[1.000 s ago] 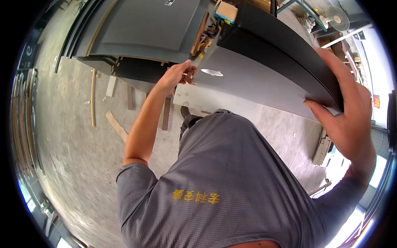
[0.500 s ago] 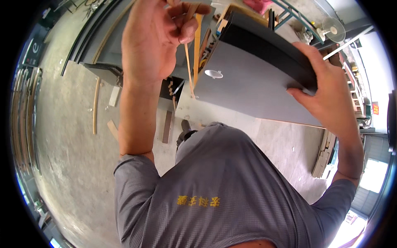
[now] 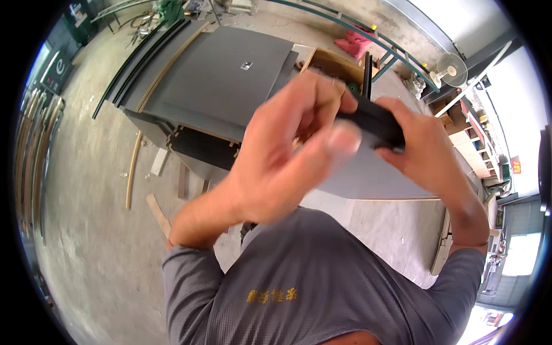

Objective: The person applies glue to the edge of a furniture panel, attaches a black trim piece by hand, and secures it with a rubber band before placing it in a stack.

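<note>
My right hand is wrapped round a smooth black strip, thumb on the near side and fingers over the far side. Below the strip lies a light grey panel with a pale lower edge. My left hand is in front of the strip's left end, fingers curled and thumb stretched toward the strip. Motion smears its thumb tip. Whether the left fingers touch the strip, or hold anything, cannot be made out. The hand and wrist cover the panel's left part.
To the left stands a dark grey cabinet with long black strips and a wooden strip along it. Beyond the panel is an open wooden box. Wood offcuts lie on the concrete floor. A fan stands far right.
My left hand has come down and right, from the upper left to the strip's left end. The thin pale strip it pinched no longer shows. My right hand and the black strip shifted slightly left.
</note>
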Demonstrator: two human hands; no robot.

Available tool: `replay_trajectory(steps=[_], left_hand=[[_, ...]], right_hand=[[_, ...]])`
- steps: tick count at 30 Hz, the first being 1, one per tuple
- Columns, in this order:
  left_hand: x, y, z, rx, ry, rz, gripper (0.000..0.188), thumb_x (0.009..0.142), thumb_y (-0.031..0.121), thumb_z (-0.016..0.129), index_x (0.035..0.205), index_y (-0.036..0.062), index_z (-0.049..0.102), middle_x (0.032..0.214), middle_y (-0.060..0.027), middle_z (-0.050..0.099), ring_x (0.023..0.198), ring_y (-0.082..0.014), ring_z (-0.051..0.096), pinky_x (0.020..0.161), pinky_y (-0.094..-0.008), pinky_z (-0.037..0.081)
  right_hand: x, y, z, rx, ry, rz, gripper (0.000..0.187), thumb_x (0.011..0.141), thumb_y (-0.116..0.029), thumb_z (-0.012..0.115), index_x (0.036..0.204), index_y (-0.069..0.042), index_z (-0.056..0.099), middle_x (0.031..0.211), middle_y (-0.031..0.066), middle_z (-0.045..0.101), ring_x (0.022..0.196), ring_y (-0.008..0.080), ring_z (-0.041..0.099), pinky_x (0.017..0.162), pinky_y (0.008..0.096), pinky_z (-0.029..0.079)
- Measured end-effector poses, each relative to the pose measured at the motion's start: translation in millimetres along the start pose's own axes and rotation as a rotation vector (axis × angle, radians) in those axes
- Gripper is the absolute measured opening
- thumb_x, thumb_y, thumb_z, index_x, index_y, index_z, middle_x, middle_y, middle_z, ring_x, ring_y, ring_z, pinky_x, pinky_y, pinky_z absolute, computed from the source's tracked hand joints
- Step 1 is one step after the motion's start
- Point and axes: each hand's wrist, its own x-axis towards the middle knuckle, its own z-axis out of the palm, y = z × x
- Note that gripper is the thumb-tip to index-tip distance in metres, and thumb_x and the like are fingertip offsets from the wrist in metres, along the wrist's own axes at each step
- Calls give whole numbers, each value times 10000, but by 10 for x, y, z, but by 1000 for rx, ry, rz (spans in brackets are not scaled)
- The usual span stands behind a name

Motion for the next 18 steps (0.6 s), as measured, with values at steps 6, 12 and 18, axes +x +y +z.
replay_trajectory(steps=[6, 12, 18], left_hand=[[-187, -197, 93, -182, 59, 210, 354, 850, 245, 729, 935, -5, 494, 969, -160, 527, 883, -247, 566, 755, -333, 496], [-221, -454, -10, -245, 37, 206, 354, 886, 227, 682, 1005, -20, 458, 1089, -227, 595, 957, -247, 598, 820, -373, 515], [-846, -1338, -106, -84, 232, 133, 198, 956, 146, 550, 965, -6, 423, 1047, -247, 687, 948, -252, 679, 881, -377, 525]], right_hand=[[-90, -15, 9, 62, -10, -33, 629, 698, -46, 841, 1256, -114, 556, 943, 168, 719, 884, 384, 706, 764, 437, 551], [9, 70, 13, 32, -25, 28, 591, 695, -46, 847, 1218, -93, 574, 960, 161, 725, 904, 377, 714, 786, 418, 560], [54, 106, 27, 34, 20, -46, 553, 734, -129, 839, 1196, -64, 543, 851, 185, 686, 815, 398, 670, 700, 466, 501]])
